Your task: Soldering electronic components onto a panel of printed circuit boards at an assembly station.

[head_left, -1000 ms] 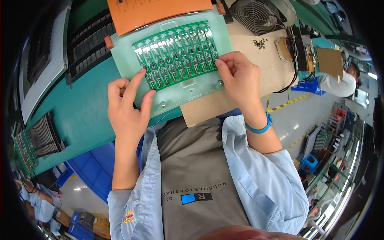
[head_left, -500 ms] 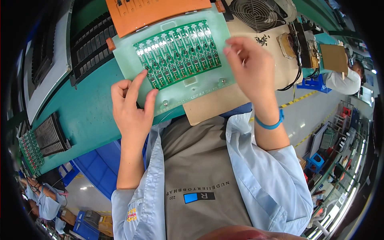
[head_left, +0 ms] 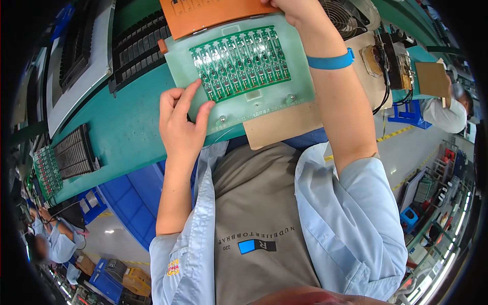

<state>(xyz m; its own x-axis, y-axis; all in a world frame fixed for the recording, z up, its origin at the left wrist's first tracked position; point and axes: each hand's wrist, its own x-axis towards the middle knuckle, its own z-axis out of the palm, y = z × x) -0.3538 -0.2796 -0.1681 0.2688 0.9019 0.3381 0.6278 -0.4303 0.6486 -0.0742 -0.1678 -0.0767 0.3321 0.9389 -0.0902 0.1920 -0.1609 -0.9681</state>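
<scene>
A green circuit board panel [head_left: 244,63] made of several narrow strips lies in a pale green fixture plate [head_left: 183,66]. My left hand [head_left: 182,119] rests at the plate's left side, thumb and fingers spread, with a fingertip at the board's left edge. Along the far side of the plate stands an orange hinged cover [head_left: 213,15], tilted up. My right hand [head_left: 295,9] is at the cover's right end, fingertips closed on its edge; the top of the picture cuts off part of this hand. A blue band circles my right wrist.
Brown cardboard [head_left: 282,124] sticks out under the plate's near edge. Black slotted racks [head_left: 140,51] stand to the left, another rack [head_left: 76,152] beside more boards [head_left: 47,173] farther left. A fan [head_left: 343,18] and cables [head_left: 384,76] are at right. Two co-workers are in the distance.
My right hand has moved up and away from the board's right side to the orange cover's edge. My left hand stays at the plate's left side. The whole view has shifted slightly.
</scene>
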